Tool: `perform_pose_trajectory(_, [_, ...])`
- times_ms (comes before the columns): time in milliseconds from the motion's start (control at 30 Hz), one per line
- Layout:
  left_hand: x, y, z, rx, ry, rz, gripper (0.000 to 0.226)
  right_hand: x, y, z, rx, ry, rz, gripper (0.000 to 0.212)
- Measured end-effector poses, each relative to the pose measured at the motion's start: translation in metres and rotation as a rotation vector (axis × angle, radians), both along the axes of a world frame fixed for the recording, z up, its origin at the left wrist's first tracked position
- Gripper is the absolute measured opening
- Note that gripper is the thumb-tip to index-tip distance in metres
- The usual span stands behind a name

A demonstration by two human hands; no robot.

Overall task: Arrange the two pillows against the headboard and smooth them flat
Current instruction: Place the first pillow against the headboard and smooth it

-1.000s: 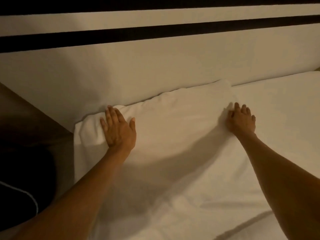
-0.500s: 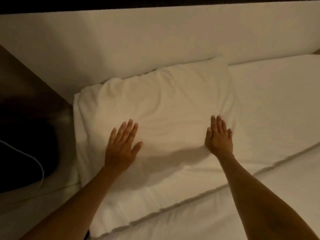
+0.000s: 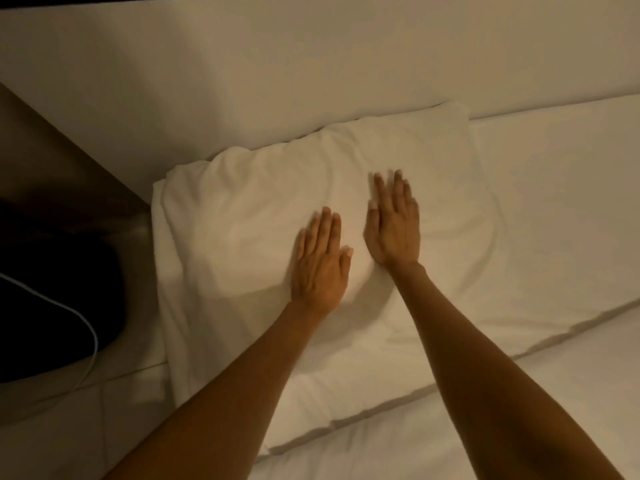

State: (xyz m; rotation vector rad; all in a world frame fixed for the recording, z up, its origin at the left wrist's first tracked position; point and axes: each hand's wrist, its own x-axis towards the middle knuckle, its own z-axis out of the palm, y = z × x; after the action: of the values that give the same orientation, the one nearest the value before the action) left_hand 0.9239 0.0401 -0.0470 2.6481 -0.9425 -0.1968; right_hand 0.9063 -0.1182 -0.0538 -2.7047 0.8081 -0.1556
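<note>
A white pillow (image 3: 242,216) lies flat on the bed with its far edge against the pale padded headboard (image 3: 277,81). My left hand (image 3: 320,261) rests palm down near the pillow's middle, fingers straight and together. My right hand (image 3: 393,223) lies flat beside it, a little farther up the pillow, fingers extended. Neither hand grips anything. To the right a second white pillow (image 3: 554,209) lies flat along the headboard; its right end runs out of view.
The white bed sheet (image 3: 450,445) spreads in front of the pillows. At the left are a dark wooden surface (image 3: 52,161) and a dark shape with a white cable (image 3: 86,327) beside the bed edge.
Both hands have slid inward from the pillow's left and right sides to its middle and now lie close together. The view has shifted a little.
</note>
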Motion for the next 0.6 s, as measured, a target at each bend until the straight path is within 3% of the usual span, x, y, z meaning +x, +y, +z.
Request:
perform_pose_trajectory(133, [0.01,0.054,-0.043,0.073,-0.046,-0.107,0.06,-0.033,-0.014,-0.032,0.035,0.12,-0.068,0.052])
perform_pose_trajectory(367, [0.02,0.138,-0.036,0.199,-0.057,0.074,0.065,-0.09,-0.087,-0.027,0.032,0.402,-0.335,0.058])
perform_pose_trajectory(500, [0.045,0.112,-0.01,0.114,-0.07,0.273,0.063,-0.07,-0.108,0.002,-0.039,0.332,-0.511,0.058])
perform_pose_trajectory(600, [0.08,0.051,0.016,-0.02,-0.057,0.159,0.063,-0.014,-0.097,0.02,-0.091,0.177,-0.352,0.056])
